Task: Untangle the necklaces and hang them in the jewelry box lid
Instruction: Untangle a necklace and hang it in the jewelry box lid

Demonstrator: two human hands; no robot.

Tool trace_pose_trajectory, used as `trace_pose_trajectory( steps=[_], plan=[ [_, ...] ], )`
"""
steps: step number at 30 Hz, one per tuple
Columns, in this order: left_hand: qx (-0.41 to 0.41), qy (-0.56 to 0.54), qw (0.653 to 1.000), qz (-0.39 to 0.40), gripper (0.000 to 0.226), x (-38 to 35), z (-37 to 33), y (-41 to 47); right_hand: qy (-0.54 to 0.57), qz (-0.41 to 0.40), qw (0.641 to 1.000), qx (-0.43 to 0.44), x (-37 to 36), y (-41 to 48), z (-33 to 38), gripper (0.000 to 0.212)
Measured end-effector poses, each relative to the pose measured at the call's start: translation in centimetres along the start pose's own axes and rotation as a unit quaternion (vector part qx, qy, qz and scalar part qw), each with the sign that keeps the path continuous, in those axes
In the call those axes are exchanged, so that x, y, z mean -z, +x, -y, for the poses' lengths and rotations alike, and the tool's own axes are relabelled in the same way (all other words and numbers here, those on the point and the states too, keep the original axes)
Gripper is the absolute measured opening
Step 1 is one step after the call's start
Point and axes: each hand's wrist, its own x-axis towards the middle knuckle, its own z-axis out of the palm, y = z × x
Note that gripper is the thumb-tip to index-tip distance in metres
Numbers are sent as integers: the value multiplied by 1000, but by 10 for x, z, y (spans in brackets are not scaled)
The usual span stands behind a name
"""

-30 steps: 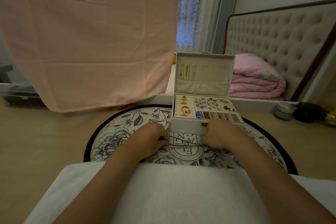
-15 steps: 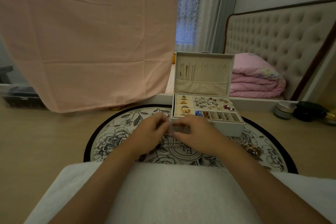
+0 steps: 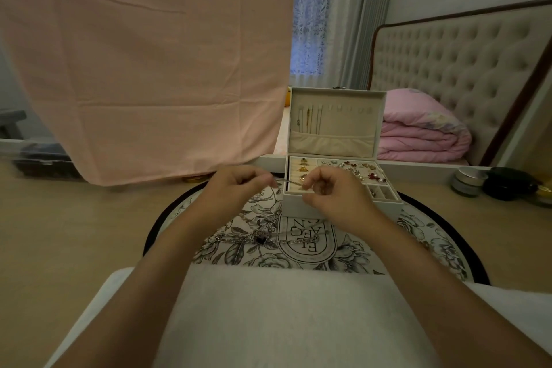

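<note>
Head view, near to far. White cloth [image 3: 283,308] covers the lap at the bottom edge; both forearms reach forward over it. Beyond it a round flowered mat [image 3: 418,248] lies on the floor.

On the mat, just ahead of the lap, is a loose pile of silver necklaces [image 3: 268,239]. It is spread left to right with a dark heart pendant in it. Neither hand touches it.

Above and beyond the pile, the left hand [image 3: 236,188] has its fingers curled, with thumb and forefinger pinching one end of a thin chain [image 3: 288,181]. The right hand [image 3: 331,194] is likewise curled and pinches the other end. The chain is drawn short between them, about level, long axis left-right, in front of the box's near-left corner. Whether more of it trails below the right hand I cannot tell.

The box [image 3: 388,210] stands on the far part of the mat, with small pieces in its open tray. The lid [image 3: 358,128] is upright behind the tray, facing the person. Its left hooks carry hung chains [image 3: 307,122]; the hooks to the right [image 3: 349,110] look free.

Judgement: the target hooks lie beyond and above both hands, somewhat right of the chain's middle, so the right hand is nearer. The held chain runs across while the hung chains run vertical. One end must rise to a hook and the other be let down.
</note>
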Motion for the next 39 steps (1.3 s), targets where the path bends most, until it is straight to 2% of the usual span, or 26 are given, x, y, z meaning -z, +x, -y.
trace_pose_trajectory(
  steps=[2,4,6,8,14,18,22,24,26,28,31,34,37,39],
  plan=[
    [31,-113,992,-38,24,-1,1,0,-24,-33,999,-7,-1,2,-6,12],
    [46,-202,977,-53,26,2,4,1,23,-38,999,-29,0,4,-5,7],
    [45,-259,963,-60,25,5,8,3,97,-19,993,-61,1,4,0,15],
    [49,-293,952,-78,26,9,10,5,120,-3,989,-83,2,3,4,22],
    [99,-225,951,-187,24,18,14,13,137,56,983,-107,-14,11,16,28],
    [150,-198,936,-248,21,29,19,24,123,72,983,-113,-36,31,35,27],
    [188,-117,929,-297,18,48,37,33,-15,35,997,-60,-58,62,45,26],
    [206,-128,918,-313,18,56,49,38,-64,23,996,-61,-67,79,44,26],
    [221,-133,916,-306,17,61,62,42,-94,28,992,-83,-76,94,40,25],
    [232,-84,928,-280,17,63,77,46,-131,51,985,-97,-84,104,34,24],
    [251,86,945,-189,35,63,87,44,-196,98,973,-75,-87,104,34,25],
    [235,263,930,-105,53,57,85,37,-248,136,959,-9,-83,93,42,45],
    [180,323,927,-61,34,47,71,28,-251,110,960,61,-78,69,49,35],
    [154,318,935,13,18,38,62,20,-251,138,956,69,-76,46,49,27]
  ],
)
